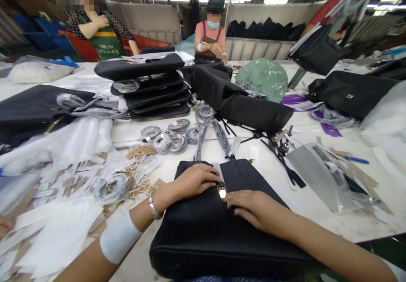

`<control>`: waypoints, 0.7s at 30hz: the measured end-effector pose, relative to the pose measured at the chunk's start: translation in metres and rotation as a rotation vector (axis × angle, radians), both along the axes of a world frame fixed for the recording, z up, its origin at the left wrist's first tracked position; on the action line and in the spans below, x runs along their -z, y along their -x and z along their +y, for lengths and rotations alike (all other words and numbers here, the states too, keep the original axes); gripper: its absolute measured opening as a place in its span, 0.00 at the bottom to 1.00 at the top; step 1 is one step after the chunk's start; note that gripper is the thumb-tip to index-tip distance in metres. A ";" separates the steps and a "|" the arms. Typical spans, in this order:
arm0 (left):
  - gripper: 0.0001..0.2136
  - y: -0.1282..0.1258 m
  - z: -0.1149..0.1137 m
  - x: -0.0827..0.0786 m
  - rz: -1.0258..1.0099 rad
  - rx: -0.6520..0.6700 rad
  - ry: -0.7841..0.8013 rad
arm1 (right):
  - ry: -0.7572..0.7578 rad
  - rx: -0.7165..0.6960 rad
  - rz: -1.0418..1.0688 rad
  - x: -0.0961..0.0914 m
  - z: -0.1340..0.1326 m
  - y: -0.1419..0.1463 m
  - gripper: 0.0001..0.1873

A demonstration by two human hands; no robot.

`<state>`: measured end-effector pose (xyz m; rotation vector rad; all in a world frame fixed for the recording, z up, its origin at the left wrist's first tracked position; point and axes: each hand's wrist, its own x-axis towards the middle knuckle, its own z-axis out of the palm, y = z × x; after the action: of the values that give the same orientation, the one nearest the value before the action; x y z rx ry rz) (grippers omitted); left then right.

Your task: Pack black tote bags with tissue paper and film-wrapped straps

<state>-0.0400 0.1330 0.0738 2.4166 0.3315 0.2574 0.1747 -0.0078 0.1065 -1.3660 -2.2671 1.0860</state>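
A black handbag (196,239) lies on the table right before me, its handles stretched away from me in clear wrap. A gold clasp (222,191) sits on the strap in the middle of the bag. My left hand (198,179) rests on the bag, fingers bent and closed at the strap just above the clasp. From the other side my right hand (250,206) has its fingers closed at the strap's lower end, touching beside the clasp. The undersides of both hands' fingertips are hidden.
Several wrapped coiled straps (179,125) lie beyond the bag. Farther back are stacked black bags (155,91) and a green plastic bag (264,77). Paper scraps (60,231) cover the left side. Clear plastic sheets (317,176) lie right. Two co-workers stand across the table.
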 end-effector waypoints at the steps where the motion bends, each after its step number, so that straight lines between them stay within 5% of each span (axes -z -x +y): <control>1: 0.13 0.000 -0.002 0.000 0.006 -0.005 0.004 | -0.001 0.003 0.000 0.002 0.002 0.000 0.13; 8: 0.15 0.003 -0.013 -0.004 -0.016 -0.086 0.060 | -0.020 -0.021 -0.102 -0.021 -0.004 -0.011 0.20; 12: 0.18 0.010 -0.026 -0.012 0.038 -0.059 0.060 | -0.004 0.205 -0.149 -0.037 -0.030 -0.030 0.17; 21: 0.21 0.015 -0.038 -0.018 0.095 -0.011 0.052 | -0.089 0.699 0.029 -0.028 -0.100 -0.062 0.17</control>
<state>-0.0547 0.0954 0.0916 2.3814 0.3900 0.1379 0.2362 -0.1075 0.1342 -1.8684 -1.5699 0.7397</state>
